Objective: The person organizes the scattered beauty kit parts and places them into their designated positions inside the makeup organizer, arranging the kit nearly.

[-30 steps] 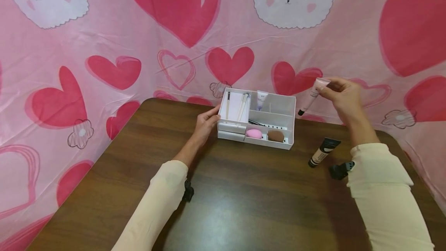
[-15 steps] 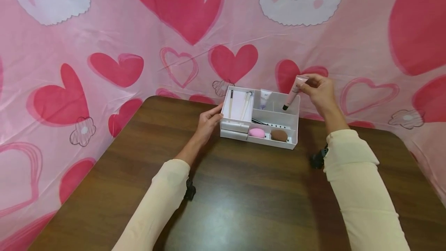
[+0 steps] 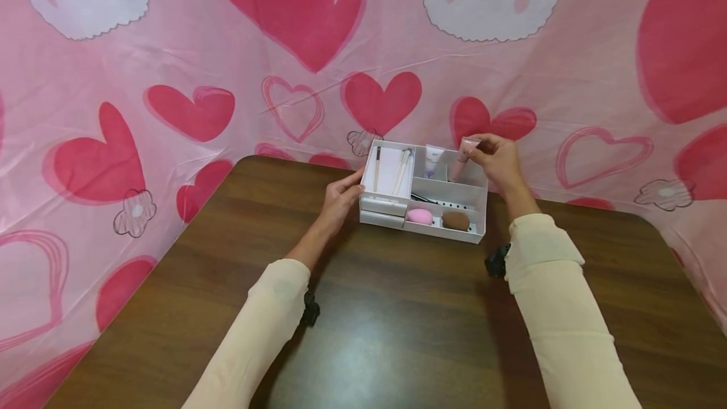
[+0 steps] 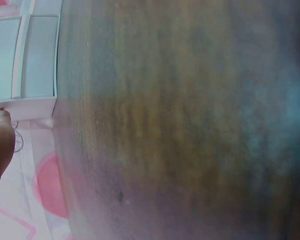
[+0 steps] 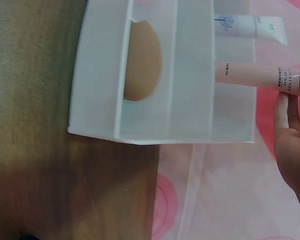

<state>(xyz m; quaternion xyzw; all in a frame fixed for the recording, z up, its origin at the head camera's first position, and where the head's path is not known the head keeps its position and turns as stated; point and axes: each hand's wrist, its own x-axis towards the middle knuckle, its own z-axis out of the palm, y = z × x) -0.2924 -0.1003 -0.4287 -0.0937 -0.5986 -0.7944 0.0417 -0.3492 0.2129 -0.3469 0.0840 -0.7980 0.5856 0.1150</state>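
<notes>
In the head view, my right hand (image 3: 500,160) pinches a pale pink squeeze tube (image 3: 462,160) by its crimped top end. The tube's lower end is inside a back compartment of the white makeup organizer (image 3: 480,213). The right wrist view also shows the tube (image 5: 250,77) within that compartment, beside a white tube (image 5: 250,26). My left hand (image 3: 337,201) touches the organizer's left side, its fingertips against the wall in the left wrist view. Makeup brushes (image 3: 377,169) lie in the top left tray. A pink sponge (image 3: 419,216) and a brown sponge (image 3: 455,220) sit in front compartments.
The organizer stands near the back edge of the brown wooden table (image 3: 363,333). Close behind hangs a pink cloth (image 3: 227,30) with hearts. A dark thin item (image 3: 423,199) lies in the middle compartment. Two small drawers (image 3: 382,214) are at the organizer's front left.
My right hand has moved left and down with the pink tube, from beside the organizer into its back compartment. The black-and-beige tube is now hidden by my right arm. My left hand stays put.
</notes>
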